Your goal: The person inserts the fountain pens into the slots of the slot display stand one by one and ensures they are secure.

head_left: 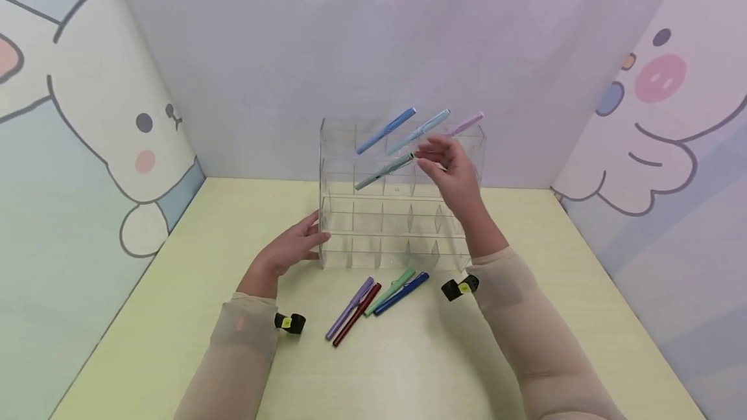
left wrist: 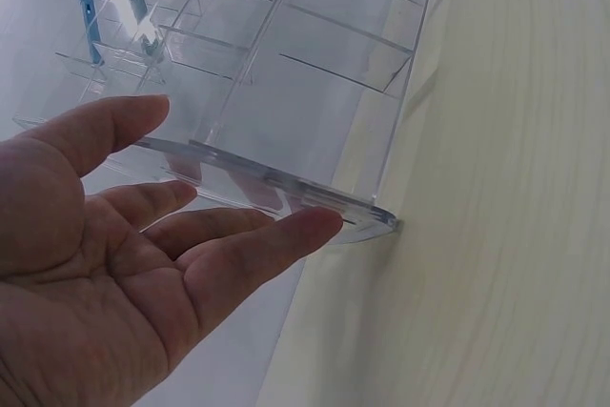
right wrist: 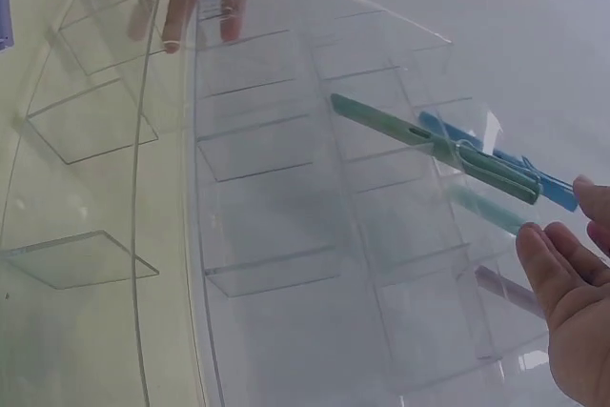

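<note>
The right hand [head_left: 449, 170], fingers slightly parted, is at the upper end of the grey-green pen [head_left: 384, 172], which leans in the second row from the top of the rack [head_left: 397, 218]. The left hand [head_left: 294, 246], fingers spread, touches the rack's left side.

In the head view, the right hand [head_left: 452, 170] covers the lower end of the slim lilac-pink pen [head_left: 467, 123] (whether that hand touches the slim grey-green pen [head_left: 383, 172] is unclear). The left wrist view's upper edge crops the clear acrylic tiered rack [left wrist: 379, 214].
</note>
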`<control>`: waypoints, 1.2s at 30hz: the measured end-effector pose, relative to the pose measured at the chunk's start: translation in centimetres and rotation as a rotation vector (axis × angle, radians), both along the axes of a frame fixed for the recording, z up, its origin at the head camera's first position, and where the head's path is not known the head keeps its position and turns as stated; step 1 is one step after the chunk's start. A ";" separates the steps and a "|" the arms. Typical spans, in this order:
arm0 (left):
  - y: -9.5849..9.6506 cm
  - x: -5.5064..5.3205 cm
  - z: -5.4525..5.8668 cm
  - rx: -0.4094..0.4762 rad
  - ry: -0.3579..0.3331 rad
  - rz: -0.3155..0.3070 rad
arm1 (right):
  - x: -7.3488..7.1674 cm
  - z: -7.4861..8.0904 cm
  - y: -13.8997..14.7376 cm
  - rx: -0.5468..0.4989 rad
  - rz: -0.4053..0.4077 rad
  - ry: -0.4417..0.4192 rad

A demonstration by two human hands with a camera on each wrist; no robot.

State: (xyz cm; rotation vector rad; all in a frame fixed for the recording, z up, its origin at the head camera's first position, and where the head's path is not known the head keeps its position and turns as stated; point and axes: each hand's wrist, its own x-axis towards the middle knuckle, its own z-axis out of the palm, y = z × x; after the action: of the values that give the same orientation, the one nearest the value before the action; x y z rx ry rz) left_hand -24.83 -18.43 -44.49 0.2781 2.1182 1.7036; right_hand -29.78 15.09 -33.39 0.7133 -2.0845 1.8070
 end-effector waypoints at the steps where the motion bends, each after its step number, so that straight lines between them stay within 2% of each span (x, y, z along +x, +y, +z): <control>1: 0.0 0.0 0.0 0.000 0.002 -0.002 | 0.3 0.1 0.4 -0.028 0.004 0.011; 5: -0.1 0.0 0.3 -0.009 0.011 0.000 | 1.5 0.1 1.9 -0.094 0.005 0.039; 11: -0.2 0.0 0.4 -0.018 0.016 0.002 | 3.7 -0.1 3.7 -0.169 0.051 0.066; 15: -0.2 0.0 0.4 -0.019 0.020 -0.008 | 5.4 -0.5 4.6 -0.151 0.053 0.075; 26: -0.4 -0.2 0.1 -0.015 0.007 -0.013 | 9.4 -1.9 6.1 0.057 0.004 0.060; 32: -0.8 0.1 0.3 -0.031 0.001 0.005 | 9.8 -2.2 6.3 0.260 -0.017 0.011; 36: -1.0 0.2 0.2 -0.029 -0.003 0.013 | 9.8 -2.5 6.3 0.438 -0.021 -0.014</control>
State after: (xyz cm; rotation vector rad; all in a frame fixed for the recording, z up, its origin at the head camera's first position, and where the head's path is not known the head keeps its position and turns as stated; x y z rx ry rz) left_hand -24.61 -19.39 -44.25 0.2533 2.1452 1.6775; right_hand -20.00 21.39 -35.84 0.7772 -2.5164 1.3538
